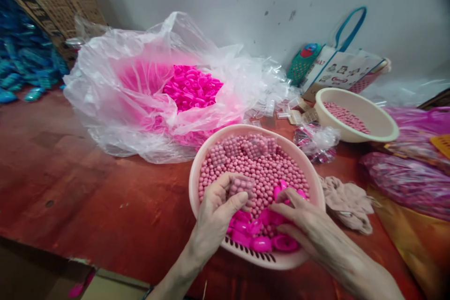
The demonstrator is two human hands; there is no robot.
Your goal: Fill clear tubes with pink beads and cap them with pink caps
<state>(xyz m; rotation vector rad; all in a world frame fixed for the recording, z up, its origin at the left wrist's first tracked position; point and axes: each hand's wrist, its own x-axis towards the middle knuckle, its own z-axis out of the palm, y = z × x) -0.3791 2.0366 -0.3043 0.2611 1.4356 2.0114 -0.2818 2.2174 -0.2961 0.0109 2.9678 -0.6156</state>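
A pale pink basket (257, 260) holds many small pink beads (270, 168), with bright pink plastic pieces (261, 243) on top at its near side. Over the basket's left half, my left hand (220, 206) grips a small clear case (242, 186) of pink beads between thumb and fingers. Similar bead-filled cases (232, 146) lie along the far inner side. My right hand (298, 220) reaches over the right side, its fingers apart and touching the bright pink pieces; no piece is plainly gripped.
Behind the basket, a translucent bag (116, 98) of bright pink pieces stands on the red table (70, 173). A cream bowl (379, 122), a beige cloth (348, 201) and purple packages (404, 183) are at the right. Clear cases (270, 103) lie near the wall.
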